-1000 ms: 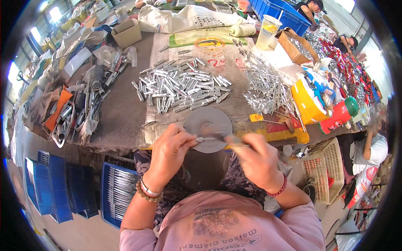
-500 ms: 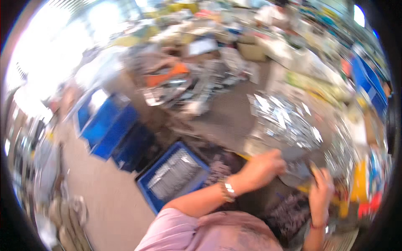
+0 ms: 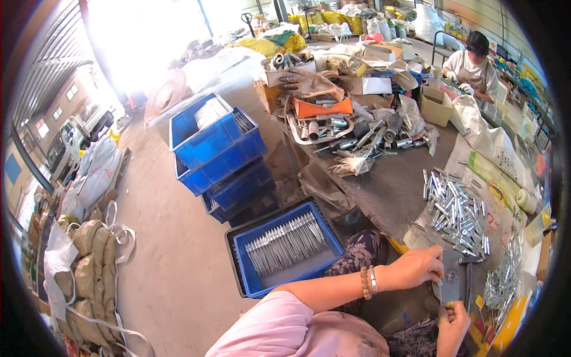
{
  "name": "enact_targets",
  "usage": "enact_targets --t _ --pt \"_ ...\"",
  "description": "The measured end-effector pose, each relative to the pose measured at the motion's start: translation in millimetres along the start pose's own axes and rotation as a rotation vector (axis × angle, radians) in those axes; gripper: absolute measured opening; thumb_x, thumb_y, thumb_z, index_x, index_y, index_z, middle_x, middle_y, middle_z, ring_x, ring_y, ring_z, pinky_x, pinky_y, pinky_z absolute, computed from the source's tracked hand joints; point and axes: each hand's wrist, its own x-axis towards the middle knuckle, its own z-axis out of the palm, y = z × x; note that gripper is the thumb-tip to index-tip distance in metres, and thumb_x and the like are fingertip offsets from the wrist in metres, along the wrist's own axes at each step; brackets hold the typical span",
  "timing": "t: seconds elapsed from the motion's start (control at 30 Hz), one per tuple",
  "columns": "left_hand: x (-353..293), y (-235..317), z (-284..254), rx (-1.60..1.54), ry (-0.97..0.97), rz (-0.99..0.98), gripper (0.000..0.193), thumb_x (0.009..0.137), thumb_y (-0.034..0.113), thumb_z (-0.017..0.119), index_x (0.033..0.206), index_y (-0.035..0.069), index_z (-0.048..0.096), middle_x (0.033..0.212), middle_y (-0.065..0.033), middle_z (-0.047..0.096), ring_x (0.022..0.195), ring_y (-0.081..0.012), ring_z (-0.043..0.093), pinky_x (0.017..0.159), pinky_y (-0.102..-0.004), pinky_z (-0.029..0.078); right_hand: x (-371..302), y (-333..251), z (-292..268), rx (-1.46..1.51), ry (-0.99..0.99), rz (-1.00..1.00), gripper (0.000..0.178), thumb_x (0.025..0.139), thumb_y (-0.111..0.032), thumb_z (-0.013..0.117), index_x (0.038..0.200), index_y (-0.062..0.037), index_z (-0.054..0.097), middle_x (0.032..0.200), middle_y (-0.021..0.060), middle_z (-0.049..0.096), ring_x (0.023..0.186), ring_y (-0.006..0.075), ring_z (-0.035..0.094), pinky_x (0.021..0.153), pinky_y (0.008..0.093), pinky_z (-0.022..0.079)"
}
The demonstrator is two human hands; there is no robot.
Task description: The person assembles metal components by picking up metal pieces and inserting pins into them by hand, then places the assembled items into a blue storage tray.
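Head view: hammer point(image 3: 471, 260) now laid down, left hand point(image 3: 419, 268) and right hand point(image 3: 455, 322) pinch closed on a slender metal rod point(image 3: 440, 293); striking seems paused.

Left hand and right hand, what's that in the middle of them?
A thin silvery rod spans the gap, from the left hand to the right hand. The head view shows it.

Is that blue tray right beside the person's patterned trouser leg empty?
No, a row of slim metal pieces lies inside the blue tray.
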Motion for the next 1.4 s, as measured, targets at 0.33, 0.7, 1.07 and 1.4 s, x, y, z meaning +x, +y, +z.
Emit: enact_targets --t 0.33,0.7,1.07,1.4 --pt "-32 37 3 -0.151 0.129 -0.384 0.045 0.104 0.001 0.071 0.148 0.007 0.067 0.102 -0.0086 0.079 0.080 -0.0109 0.072 0.071 -0.0299 0.060 -5 -4 35 0.994 -0.284 0.401 0.019 0.104 -0.003 0.068 0.123 0.0017 0.072 0.089 0.0051 0.074 0.060 0.0078 0.061 0.055 0.0252 0.048" --pt "-41 39 21 -0.702 0.124 -0.709 0.058 0.113 0.007 0.062 0.168 0.009 0.042 0.108 -0.0073 0.078 0.085 -0.0095 0.070 0.072 -0.0245 0.060 -21 -26 45 1.075 -0.288 0.497 0.019 0.109 -0.013 0.070 0.124 -0.0009 0.071 0.088 0.0006 0.070 0.068 0.0046 0.061 0.061 0.0221 0.050" --pt "-69 32 -5 -0.872 0.234 -0.648 0.060 0.104 0.009 0.075 0.157 0.008 0.047 0.103 -0.0007 0.072 0.088 -0.0056 0.064 0.073 -0.0234 0.053 -21 -47 79 0.878 -0.281 0.321 0.028 0.103 0.005 0.065 0.131 0.0019 0.067 0.101 0.0053 0.073 0.080 0.0083 0.067 0.066 0.0243 0.057" --pt "-233 -39 -143 -0.304 0.869 -0.988 0.052 0.102 0.011 0.073 0.150 0.005 0.054 0.106 -0.0088 0.076 0.086 -0.0122 0.065 0.074 -0.0296 0.053 -7 -49 116 0.968 -0.532 0.309 0.042 0.109 -0.001 0.067 0.150 0.0012 0.058 0.113 0.0059 0.072 0.090 0.0085 0.068 0.081 0.0245 0.059"
